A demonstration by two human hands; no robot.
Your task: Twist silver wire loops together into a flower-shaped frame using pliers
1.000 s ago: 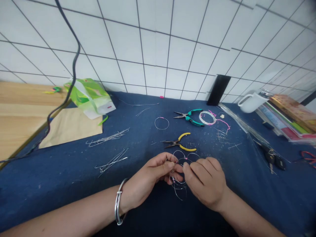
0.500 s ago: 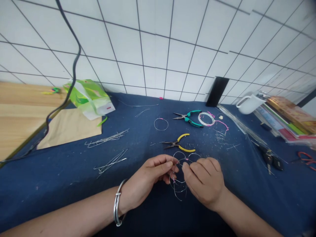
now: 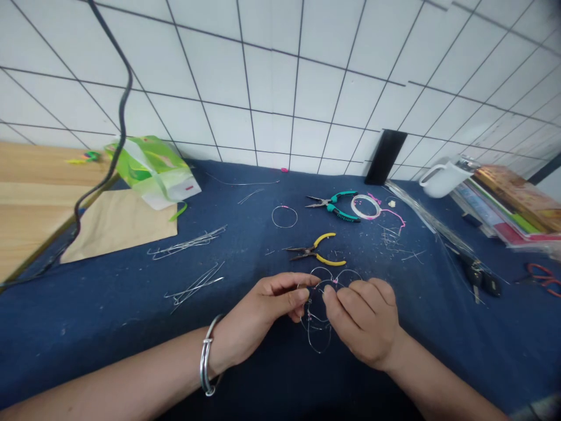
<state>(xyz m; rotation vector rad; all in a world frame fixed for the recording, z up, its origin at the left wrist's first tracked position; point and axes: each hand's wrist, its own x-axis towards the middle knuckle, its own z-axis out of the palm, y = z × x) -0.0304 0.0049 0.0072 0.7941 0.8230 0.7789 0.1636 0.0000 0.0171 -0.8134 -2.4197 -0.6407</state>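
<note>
Several joined loops of thin silver wire with small pink beads make up a wire piece between my hands. My left hand, a silver bangle on its wrist, pinches the piece at its left side. Curled fingers of my right hand grip it from the right, thumb and index near the middle. Just beyond lie yellow-handled pliers, jaws to the left. Farther back are teal-handled pliers and a single wire ring with pink beads.
Bent wires lie at the left near a tan sheet and a green bag. A white coil, wire bundle, black block, white mug, books and red-handled scissors are at the right.
The camera view has shifted slightly. The wire piece has turned a little between my hands, its upper loops moving slightly right. My left fingers have shifted on it, and both hands keep their hold.
</note>
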